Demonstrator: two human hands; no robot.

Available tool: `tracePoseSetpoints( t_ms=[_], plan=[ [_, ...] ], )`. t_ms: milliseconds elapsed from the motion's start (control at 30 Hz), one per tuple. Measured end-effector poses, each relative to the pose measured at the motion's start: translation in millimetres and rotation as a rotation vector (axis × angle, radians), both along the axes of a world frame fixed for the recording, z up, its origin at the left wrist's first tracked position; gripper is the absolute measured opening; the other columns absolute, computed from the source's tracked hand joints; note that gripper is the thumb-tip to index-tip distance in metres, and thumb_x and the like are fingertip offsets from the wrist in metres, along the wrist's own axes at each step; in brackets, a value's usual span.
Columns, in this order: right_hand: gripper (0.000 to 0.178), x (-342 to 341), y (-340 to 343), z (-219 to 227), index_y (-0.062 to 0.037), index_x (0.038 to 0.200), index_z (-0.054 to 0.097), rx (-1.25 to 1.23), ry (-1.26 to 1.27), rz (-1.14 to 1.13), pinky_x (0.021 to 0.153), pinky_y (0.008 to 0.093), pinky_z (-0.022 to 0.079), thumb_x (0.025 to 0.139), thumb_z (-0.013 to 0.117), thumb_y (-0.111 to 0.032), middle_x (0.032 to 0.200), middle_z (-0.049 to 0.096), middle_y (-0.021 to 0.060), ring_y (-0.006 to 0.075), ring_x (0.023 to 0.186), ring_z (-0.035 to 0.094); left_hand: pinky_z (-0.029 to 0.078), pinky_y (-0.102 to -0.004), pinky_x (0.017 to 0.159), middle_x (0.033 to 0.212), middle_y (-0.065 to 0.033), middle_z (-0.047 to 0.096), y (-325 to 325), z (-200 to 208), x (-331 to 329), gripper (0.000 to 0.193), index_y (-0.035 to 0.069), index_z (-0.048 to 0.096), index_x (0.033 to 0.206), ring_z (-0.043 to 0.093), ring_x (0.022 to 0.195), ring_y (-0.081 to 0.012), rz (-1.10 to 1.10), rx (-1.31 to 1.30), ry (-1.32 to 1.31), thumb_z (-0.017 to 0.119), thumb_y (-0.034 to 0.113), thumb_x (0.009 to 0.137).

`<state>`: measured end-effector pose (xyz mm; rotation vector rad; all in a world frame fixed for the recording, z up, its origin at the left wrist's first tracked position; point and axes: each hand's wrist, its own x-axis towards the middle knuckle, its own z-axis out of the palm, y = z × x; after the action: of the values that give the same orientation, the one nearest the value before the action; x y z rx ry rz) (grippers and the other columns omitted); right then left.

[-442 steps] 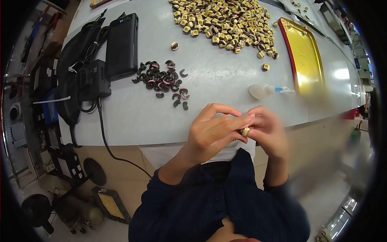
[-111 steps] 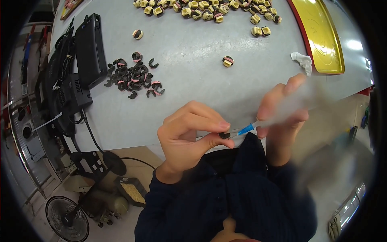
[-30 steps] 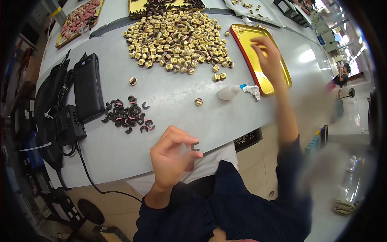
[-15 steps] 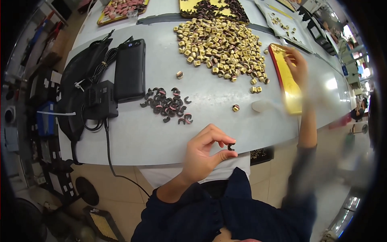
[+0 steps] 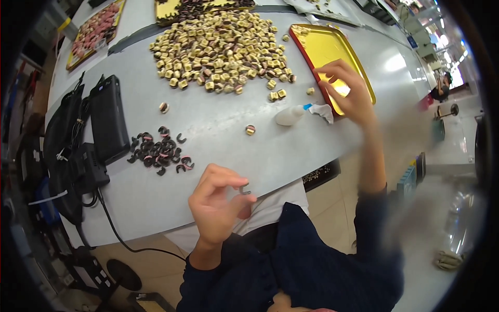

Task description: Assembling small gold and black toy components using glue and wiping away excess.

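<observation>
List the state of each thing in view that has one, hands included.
Left hand: pinching one piece
Dark C-shaped piece: held between finger and thumb
Right hand: fingers parted, seemingly empty
Bottle: lying on its side
White tissue: crumpled
Cream-and-dark pieces: heaped
Loose dark pieces: clustered
Black cable: trailing off the table

right hand (image 5: 354,98) drawn back, new yellow piece (image 5: 310,91)
</observation>
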<state>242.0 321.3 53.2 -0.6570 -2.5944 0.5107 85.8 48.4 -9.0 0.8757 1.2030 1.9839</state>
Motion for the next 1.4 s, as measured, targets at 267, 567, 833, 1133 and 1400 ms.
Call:
tracePoseSetpoints(
  t_ms=[267,567,833,1133,1400],
  plan=[
    [0.019,0,1,-20,-0.0023,0.098,0.061,0.120,-0.115,0.120,0.074,0.0300,0.045,0.079,0.063,0.000,0.092,0.058,0.0090,0.0223,0.086,0.056,0.043,-0.0277,0.073,0.087,-0.0075,0.053,1,2,2,0.033,-0.002,0.062,0.088,0.051,0.080,-0.0160,0.009,-0.006,0.004,0.072,-0.014,0.060],
    [0.021,19,-41,-5,0.0009,0.097,0.058,-0.305,0.597,-0.025,0.078,0.0280,0.048,0.078,0.059,0.011,0.099,0.051,0.0106,0.0172,0.092,0.056,0.044,-0.0255,0.070,0.087,-0.0067,0.054,-3,-1,4,0.032,0.001,0.064,0.091,0.050,0.076,-0.0135,0.002,0.052,0.070,0.077,-0.007,0.063],
    [0.019,-5,-141,-31,0.0001,0.090,0.064,-0.924,0.718,0.170,0.071,0.0276,0.048,0.071,0.068,0.003,0.089,0.059,0.0140,0.0193,0.081,0.057,0.041,-0.0268,0.070,0.085,-0.0058,0.052,1,1,5,0.030,0.003,0.062,0.086,0.050,0.080,-0.0151,-0.008,0.049,0.000,0.077,-0.007,0.062],
    [0.017,-36,-162,-41,0.0065,0.093,0.061,-1.514,0.605,0.245,0.079,0.0304,0.049,0.076,0.063,0.010,0.095,0.061,0.0171,0.0201,0.087,0.061,0.042,-0.0244,0.067,0.084,-0.0036,0.051,0,-2,4,0.028,0.005,0.063,0.086,0.050,0.078,-0.0137,0.062,0.049,0.006,0.079,-0.001,0.063],
    [0.017,-35,-153,-39,0.0043,0.092,0.059,-1.689,0.504,0.273,0.077,0.0288,0.049,0.076,0.066,0.006,0.093,0.062,0.0150,0.0174,0.086,0.060,0.041,-0.0239,0.065,0.078,-0.0016,0.049,-2,-2,5,0.026,0.004,0.065,0.083,0.047,0.074,-0.0118,0.010,0.001,-0.008,0.078,-0.003,0.062]
  ],
)
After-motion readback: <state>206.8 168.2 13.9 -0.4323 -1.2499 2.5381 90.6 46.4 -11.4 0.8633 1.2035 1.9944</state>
